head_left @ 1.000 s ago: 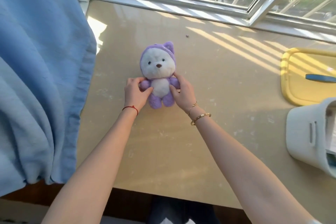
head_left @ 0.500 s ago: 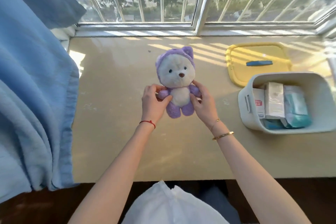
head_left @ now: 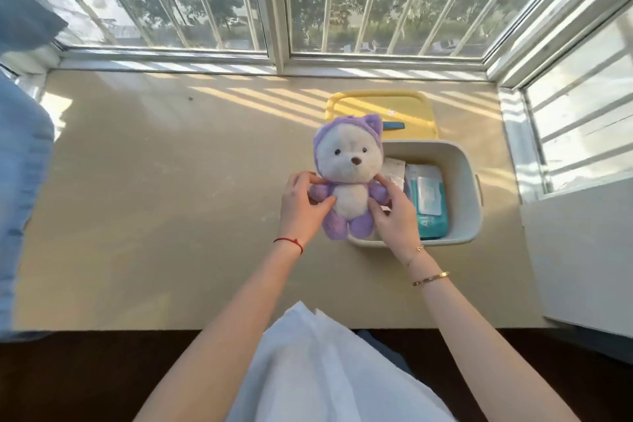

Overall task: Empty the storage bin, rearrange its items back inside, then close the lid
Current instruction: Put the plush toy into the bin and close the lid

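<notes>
I see both hands, left hand (head_left: 301,207) and right hand (head_left: 394,216), gripping the plush bear (head_left: 346,181) upright at frame center, overlapping the open storage bin (head_left: 469,188).

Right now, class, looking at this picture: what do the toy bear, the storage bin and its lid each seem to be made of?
Toy bear: soft plush fabric, going by its fuzzy purple and white pile.
Storage bin: probably moulded plastic, with smooth matte off-white walls and rounded corners.
Lid: likely plastic too, smooth yellow with a raised rim; its blue handle looks the same.
</notes>
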